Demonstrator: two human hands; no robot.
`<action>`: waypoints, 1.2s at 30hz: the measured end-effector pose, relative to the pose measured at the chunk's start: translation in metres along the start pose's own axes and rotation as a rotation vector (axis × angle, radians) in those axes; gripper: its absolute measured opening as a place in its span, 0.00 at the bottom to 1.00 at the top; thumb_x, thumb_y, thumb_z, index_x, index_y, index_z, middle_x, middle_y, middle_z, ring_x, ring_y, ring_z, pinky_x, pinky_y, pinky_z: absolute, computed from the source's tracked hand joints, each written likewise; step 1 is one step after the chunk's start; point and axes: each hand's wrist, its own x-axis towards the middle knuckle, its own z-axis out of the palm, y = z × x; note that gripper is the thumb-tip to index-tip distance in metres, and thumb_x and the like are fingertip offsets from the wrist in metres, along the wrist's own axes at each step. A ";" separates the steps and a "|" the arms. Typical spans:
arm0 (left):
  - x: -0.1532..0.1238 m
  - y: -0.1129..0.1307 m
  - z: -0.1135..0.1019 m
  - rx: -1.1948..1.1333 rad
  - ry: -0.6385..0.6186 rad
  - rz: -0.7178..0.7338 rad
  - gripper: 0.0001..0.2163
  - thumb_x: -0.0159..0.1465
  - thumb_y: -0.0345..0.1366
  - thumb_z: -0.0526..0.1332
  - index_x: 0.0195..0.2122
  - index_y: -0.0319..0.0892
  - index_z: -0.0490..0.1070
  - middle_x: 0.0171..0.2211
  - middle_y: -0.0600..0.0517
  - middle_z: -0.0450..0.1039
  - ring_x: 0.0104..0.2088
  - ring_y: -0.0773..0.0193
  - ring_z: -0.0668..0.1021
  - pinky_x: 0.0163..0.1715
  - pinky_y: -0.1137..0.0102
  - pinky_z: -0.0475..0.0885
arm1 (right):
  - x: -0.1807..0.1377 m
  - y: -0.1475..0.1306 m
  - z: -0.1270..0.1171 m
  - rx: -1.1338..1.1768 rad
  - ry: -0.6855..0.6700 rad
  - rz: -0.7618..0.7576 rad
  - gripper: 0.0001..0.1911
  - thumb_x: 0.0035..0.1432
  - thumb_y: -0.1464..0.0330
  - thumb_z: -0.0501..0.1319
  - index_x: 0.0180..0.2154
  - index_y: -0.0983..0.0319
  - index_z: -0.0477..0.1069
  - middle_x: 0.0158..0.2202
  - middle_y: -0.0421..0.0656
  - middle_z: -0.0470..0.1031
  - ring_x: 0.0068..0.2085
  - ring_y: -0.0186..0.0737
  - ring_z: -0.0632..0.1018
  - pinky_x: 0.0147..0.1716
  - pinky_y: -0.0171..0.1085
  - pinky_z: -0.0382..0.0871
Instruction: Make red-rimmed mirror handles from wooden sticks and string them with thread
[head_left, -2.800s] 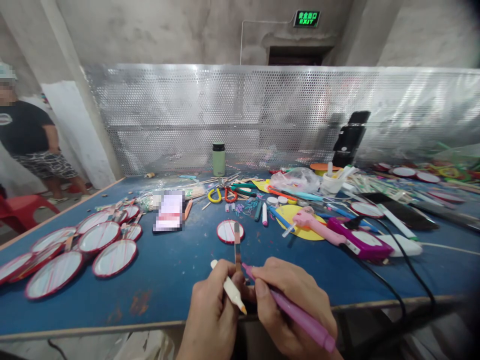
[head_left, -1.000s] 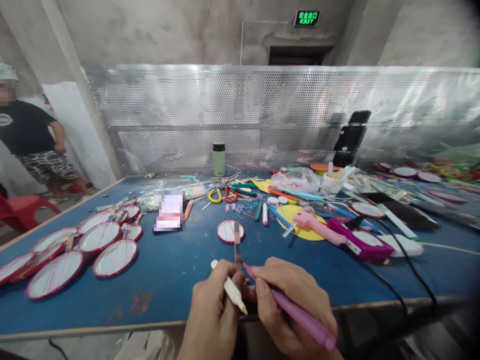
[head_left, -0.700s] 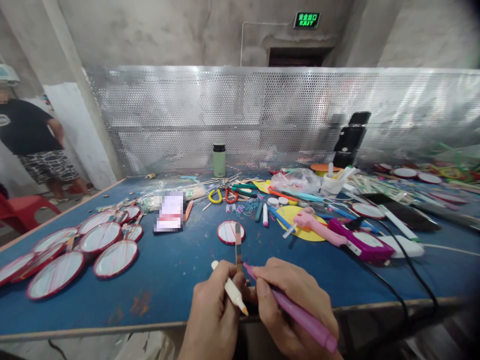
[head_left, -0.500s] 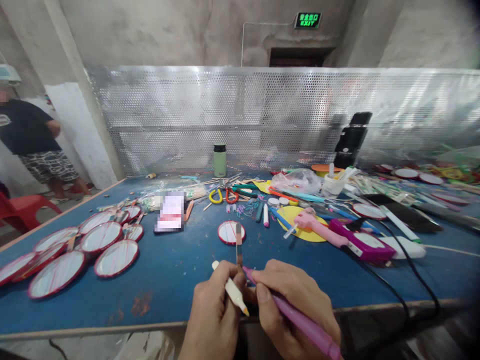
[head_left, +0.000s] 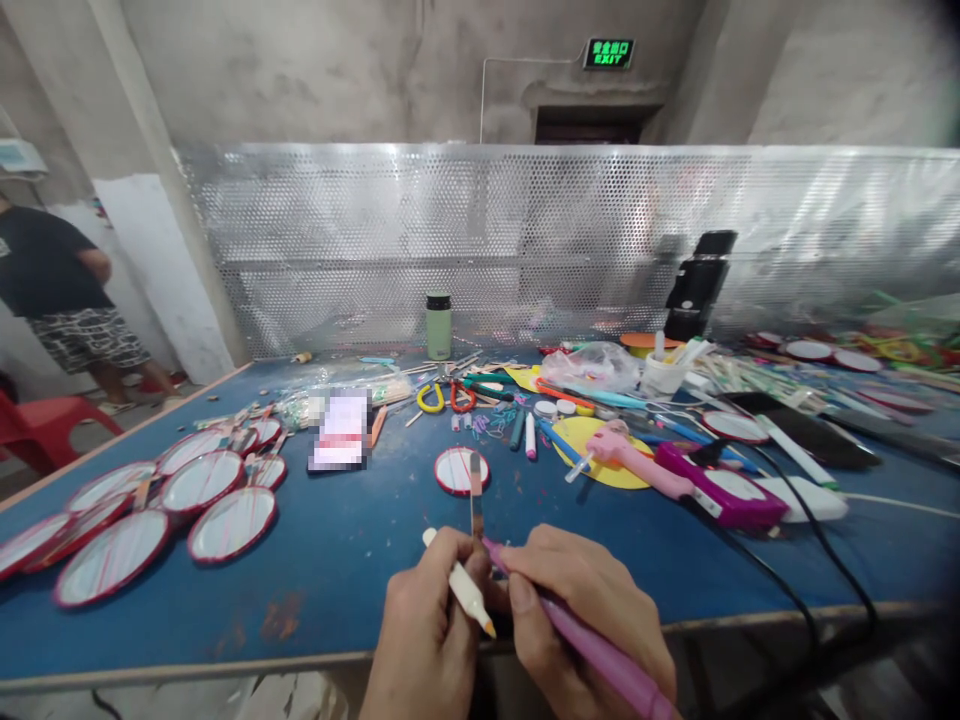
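My left hand [head_left: 424,625] is closed around a flat stick [head_left: 477,500] and also pinches a white marker [head_left: 468,592] whose orange tip points down toward me. The stick's upper end overlaps a small round white disc [head_left: 452,470] with a red rim. I cannot tell if this stick is joined to the disc. In my right hand [head_left: 600,600], closed in a writing grip, is a pink-purple pen [head_left: 604,650]. Its front end is at the lower part of the stick, by my left fingers, which partly hide it.
Several red-rimmed discs [head_left: 232,523] lie at the left, near a phone [head_left: 340,430]. A green bottle [head_left: 439,328] stands at the back. To the right are a pink glue gun [head_left: 637,460], a purple device [head_left: 720,487] and black cables. A person [head_left: 56,260] stands far left.
The view has tilted up slightly, so things sit a little lower. Both hands keep their hold, and the right hand has shifted only slightly.
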 end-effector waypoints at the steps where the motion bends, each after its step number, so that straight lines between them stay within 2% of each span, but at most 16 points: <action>1: 0.000 0.000 0.000 0.000 -0.001 -0.003 0.15 0.68 0.46 0.51 0.29 0.43 0.64 0.22 0.58 0.62 0.24 0.69 0.63 0.26 0.76 0.58 | 0.000 0.000 0.000 -0.002 0.000 -0.001 0.09 0.55 0.78 0.58 0.36 0.61 0.73 0.26 0.40 0.79 0.28 0.37 0.80 0.26 0.34 0.74; 16: 0.000 -0.002 0.000 0.001 -0.005 -0.006 0.14 0.68 0.46 0.52 0.29 0.43 0.63 0.23 0.56 0.65 0.25 0.68 0.63 0.26 0.75 0.59 | -0.001 0.001 0.001 -0.005 0.043 0.013 0.09 0.53 0.79 0.59 0.34 0.61 0.73 0.25 0.40 0.78 0.27 0.36 0.80 0.26 0.33 0.73; 25: 0.002 -0.005 0.000 -0.015 -0.023 0.009 0.14 0.68 0.46 0.50 0.31 0.43 0.64 0.24 0.56 0.65 0.25 0.68 0.65 0.27 0.75 0.59 | -0.003 0.004 -0.003 -0.070 0.011 0.001 0.07 0.54 0.76 0.60 0.34 0.61 0.74 0.25 0.40 0.79 0.28 0.38 0.81 0.30 0.33 0.76; 30: 0.004 -0.005 0.000 -0.010 -0.034 0.011 0.15 0.68 0.47 0.50 0.29 0.43 0.61 0.24 0.56 0.65 0.25 0.69 0.64 0.26 0.75 0.59 | -0.003 0.004 -0.003 -0.051 -0.005 0.009 0.07 0.56 0.76 0.59 0.35 0.61 0.74 0.25 0.41 0.78 0.28 0.38 0.81 0.28 0.32 0.76; 36: 0.004 -0.006 0.000 0.002 -0.024 0.032 0.15 0.69 0.46 0.50 0.29 0.43 0.62 0.23 0.56 0.64 0.24 0.69 0.64 0.26 0.74 0.58 | -0.003 0.004 -0.005 -0.070 -0.003 -0.011 0.07 0.55 0.75 0.60 0.35 0.61 0.74 0.26 0.41 0.78 0.28 0.40 0.81 0.29 0.33 0.77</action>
